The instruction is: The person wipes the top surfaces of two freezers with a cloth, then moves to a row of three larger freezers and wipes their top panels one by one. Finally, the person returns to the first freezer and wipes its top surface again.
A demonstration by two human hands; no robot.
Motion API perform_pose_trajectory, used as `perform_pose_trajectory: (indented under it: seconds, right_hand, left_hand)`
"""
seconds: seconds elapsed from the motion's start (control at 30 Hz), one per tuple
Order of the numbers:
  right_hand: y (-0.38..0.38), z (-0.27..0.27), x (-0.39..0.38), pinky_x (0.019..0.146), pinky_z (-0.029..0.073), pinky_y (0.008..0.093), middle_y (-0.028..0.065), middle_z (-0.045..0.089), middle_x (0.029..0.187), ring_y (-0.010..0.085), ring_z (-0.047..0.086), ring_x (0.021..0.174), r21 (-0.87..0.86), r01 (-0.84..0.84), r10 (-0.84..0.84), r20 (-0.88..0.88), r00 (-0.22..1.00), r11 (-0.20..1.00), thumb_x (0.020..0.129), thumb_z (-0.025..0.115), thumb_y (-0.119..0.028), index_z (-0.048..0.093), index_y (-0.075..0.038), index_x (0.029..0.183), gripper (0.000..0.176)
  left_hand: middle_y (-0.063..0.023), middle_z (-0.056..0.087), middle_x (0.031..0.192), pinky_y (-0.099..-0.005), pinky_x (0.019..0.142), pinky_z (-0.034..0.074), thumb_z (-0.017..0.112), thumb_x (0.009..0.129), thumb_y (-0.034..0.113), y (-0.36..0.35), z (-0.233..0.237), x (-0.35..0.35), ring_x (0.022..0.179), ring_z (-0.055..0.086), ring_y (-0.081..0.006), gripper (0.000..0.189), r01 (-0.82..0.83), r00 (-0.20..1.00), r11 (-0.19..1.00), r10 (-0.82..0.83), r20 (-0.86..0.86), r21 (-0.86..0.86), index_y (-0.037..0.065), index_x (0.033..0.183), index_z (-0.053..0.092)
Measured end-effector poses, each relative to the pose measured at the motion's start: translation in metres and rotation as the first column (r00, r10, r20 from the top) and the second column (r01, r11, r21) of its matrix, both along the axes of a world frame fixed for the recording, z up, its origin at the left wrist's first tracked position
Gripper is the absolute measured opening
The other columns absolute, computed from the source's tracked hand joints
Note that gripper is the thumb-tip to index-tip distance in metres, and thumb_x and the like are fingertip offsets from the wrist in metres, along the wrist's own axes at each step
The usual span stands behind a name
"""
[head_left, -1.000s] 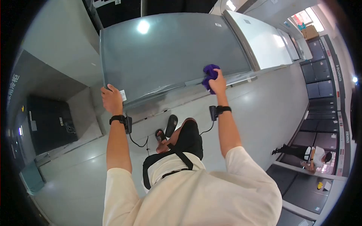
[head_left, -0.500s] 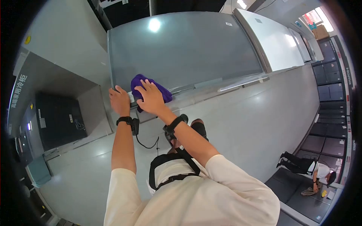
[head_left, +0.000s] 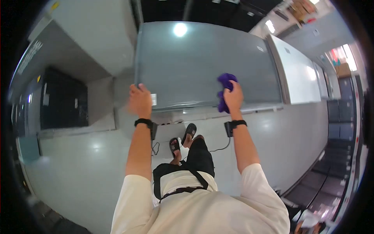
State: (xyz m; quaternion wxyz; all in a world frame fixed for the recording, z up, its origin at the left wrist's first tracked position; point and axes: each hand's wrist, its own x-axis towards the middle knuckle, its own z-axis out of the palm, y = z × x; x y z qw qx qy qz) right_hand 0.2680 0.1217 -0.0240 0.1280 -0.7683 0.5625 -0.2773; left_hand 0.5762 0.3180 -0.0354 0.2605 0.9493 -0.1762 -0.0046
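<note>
A broad grey lid of a chest-like appliance (head_left: 194,58) stretches in front of me. My right hand (head_left: 234,97) grips a bunched purple cloth (head_left: 224,79) near the lid's front edge, right of its middle. Part of the cloth hangs down beside the fingers toward that edge. At the lid's front left corner is my left hand (head_left: 140,102), smeared by motion, with its thumb and fingers apart and no object visible in it. A small white label (head_left: 154,99) lies on the lid just right of this hand.
A white-topped unit (head_left: 298,74) adjoins the lid on the right. Dark cabinets (head_left: 218,13) stand behind it, and a black box-shaped unit (head_left: 64,99) is at the left. Pale floor tiles (head_left: 89,167) lie around my feet. Another person (head_left: 309,220) is partly visible at bottom right.
My right hand has swept the purple cloth rightward along the lid, away from my left hand, and the cloth is now bunched. My left hand stays by the corner. The view has shifted.
</note>
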Motion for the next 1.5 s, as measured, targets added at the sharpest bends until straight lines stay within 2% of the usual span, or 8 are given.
perform_pose_trajectory:
  seconds: [0.2,0.4,0.6,0.97,1.17,1.23,1.27,1.5]
  right_hand:
    - [-0.004,0.000,0.048,0.100,0.044,0.0471,0.0220,0.055,0.132,0.0381,0.055,0.120,0.042,0.061,-0.045,-0.302,0.952,0.997,0.079,0.060,-0.023,0.051,-0.007,0.134,0.058]
    - [0.029,0.017,0.163,0.111,0.035,0.0485,0.0257,0.032,0.152,0.0426,0.036,0.138,0.214,-0.357,0.412,-0.345,0.843,0.909,0.083,0.055,-0.022,0.041,-0.010,0.145,0.064]
    - [0.092,0.004,0.192,0.105,0.042,0.0413,0.0168,0.058,0.134,0.0339,0.052,0.126,0.078,-0.616,0.609,0.095,0.788,0.784,0.072,0.059,-0.008,0.071,-0.016,0.111,0.042]
    - [0.083,0.013,0.207,0.096,0.047,0.0405,0.0151,0.066,0.116,0.0363,0.060,0.110,-0.029,-0.481,0.481,0.059,0.875,0.877,0.071,0.058,-0.006,0.071,-0.014,0.101,0.033]
    - [0.058,-0.008,0.220,0.086,0.049,0.0398,0.0135,0.068,0.099,0.0338,0.064,0.095,-0.105,-0.361,0.371,0.108,0.922,0.927,0.069,0.058,-0.004,0.070,-0.007,0.088,0.023]
    - [0.050,-0.013,0.223,0.084,0.050,0.0402,0.0148,0.069,0.086,0.0339,0.065,0.088,-0.049,-0.354,0.357,0.177,0.917,0.934,0.068,0.058,-0.002,0.070,-0.004,0.081,0.017]
    - [0.052,-0.007,0.226,0.083,0.050,0.0404,0.0154,0.069,0.084,0.0343,0.065,0.085,-0.070,-0.347,0.354,0.164,0.921,0.935,0.068,0.058,-0.001,0.070,-0.004,0.080,0.017]
    - [0.157,0.053,0.344,0.079,0.052,0.0359,0.0143,0.070,0.085,0.0300,0.067,0.082,0.049,-0.767,0.721,0.308,0.621,0.640,0.067,0.057,0.001,0.071,-0.003,0.083,0.022]
  left_hand:
    - [-0.0182,0.063,0.100,-0.0460,0.077,0.051,0.045,0.098,0.039,-0.002,-0.007,0.003,0.090,0.065,-0.0348,0.041,-0.024,0.998,0.998,0.020,0.063,0.057,0.004,0.118,0.051]
    - [-0.0174,0.063,0.101,-0.0472,0.079,0.049,0.046,0.098,0.034,0.000,0.007,-0.003,0.091,0.063,-0.0362,0.037,-0.040,0.998,0.999,0.040,0.048,0.003,0.004,0.119,0.050]
    - [-0.0132,0.062,0.104,-0.0449,0.079,0.049,0.045,0.099,0.028,-0.001,-0.004,-0.006,0.093,0.062,-0.0315,0.031,0.013,0.999,0.999,-0.015,0.043,0.029,0.006,0.120,0.051]
    - [-0.0245,0.058,0.123,-0.0524,0.085,0.049,0.042,0.100,0.033,0.022,-0.029,-0.002,0.101,0.060,-0.0416,0.058,0.281,0.956,0.937,-0.291,-0.022,-0.209,0.000,0.146,0.031]
    - [-0.0297,0.052,0.132,-0.0535,0.100,0.043,0.032,0.102,0.041,0.129,-0.076,0.024,0.115,0.055,-0.0488,0.059,0.667,0.456,0.641,-0.754,-0.473,-0.378,0.010,0.151,0.022]
    - [-0.0209,0.044,0.146,-0.0441,0.106,0.039,0.034,0.104,0.038,0.161,-0.130,0.055,0.119,0.055,-0.0379,0.056,0.947,0.124,0.250,-0.863,-0.490,-0.201,0.002,0.147,0.034]
    - [-0.0212,0.063,0.114,-0.0494,0.098,0.043,0.032,0.101,0.048,0.193,-0.051,0.074,0.108,0.058,-0.0427,0.052,0.756,0.067,0.519,-0.669,-0.741,-0.400,0.004,0.116,0.058]
    - [-0.0181,0.060,0.102,-0.0401,0.082,0.048,0.039,0.101,0.053,0.340,-0.128,0.116,0.089,0.061,-0.0280,0.053,0.621,0.537,0.698,-0.711,-0.455,-0.357,0.003,0.109,0.052]
